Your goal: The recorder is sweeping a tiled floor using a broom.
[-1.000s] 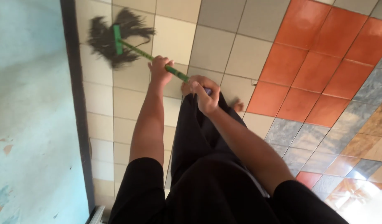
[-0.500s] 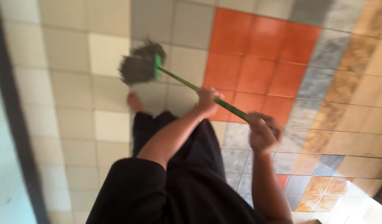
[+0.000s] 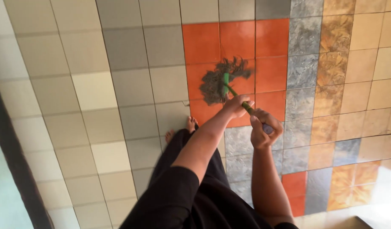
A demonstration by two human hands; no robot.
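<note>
I hold a broom with a green handle point(image 3: 234, 93) and a dark bristle head point(image 3: 217, 82). The head rests on the orange floor tiles in front of me. My left hand point(image 3: 237, 106) grips the handle lower down, close to the bristles. My right hand point(image 3: 261, 127) is closed around the handle's upper end, just behind the left. Both arms reach forward over my black clothing, and my bare feet point(image 3: 180, 129) show below the hands.
The floor has beige tiles point(image 3: 119, 85) on the left, an orange patch point(image 3: 242, 42) in the middle and grey, brown and tan tiles point(image 3: 331, 63) on the right. A dark skirting strip point(image 3: 13, 161) runs along a pale wall at the left edge.
The broom head swept from the beige tiles near the left wall rightward onto the orange tiles. My view and both hands turned right with it; the grip stayed the same.
</note>
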